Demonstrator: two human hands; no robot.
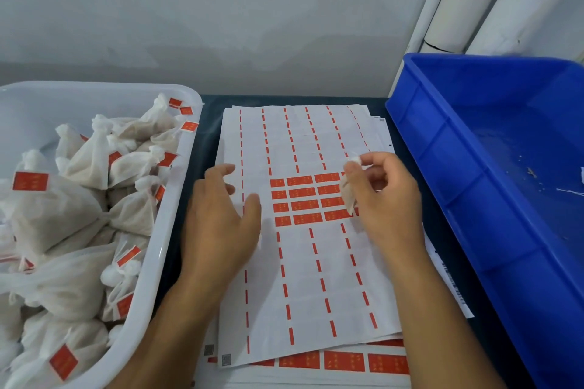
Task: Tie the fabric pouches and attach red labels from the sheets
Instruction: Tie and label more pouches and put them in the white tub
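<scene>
A stack of label sheets (303, 262) lies in the middle of the dark table; the top sheet keeps only a small block of red labels (303, 199), with thin red strips left elsewhere. My right hand (382, 199) hovers over the block's right side and pinches a small white fabric pouch (347, 193) between thumb and fingers. My left hand (221, 218) hangs over the sheet's left part with relaxed fingers, holding nothing. A full row of red labels (344, 361) shows on a lower sheet at the near edge.
A white tub (177, 199) at the left holds several tied pouches with red labels (82, 218). A blue crate (448, 148) stands at the right with only scraps visible inside. White pipes (474, 0) run up the grey wall behind.
</scene>
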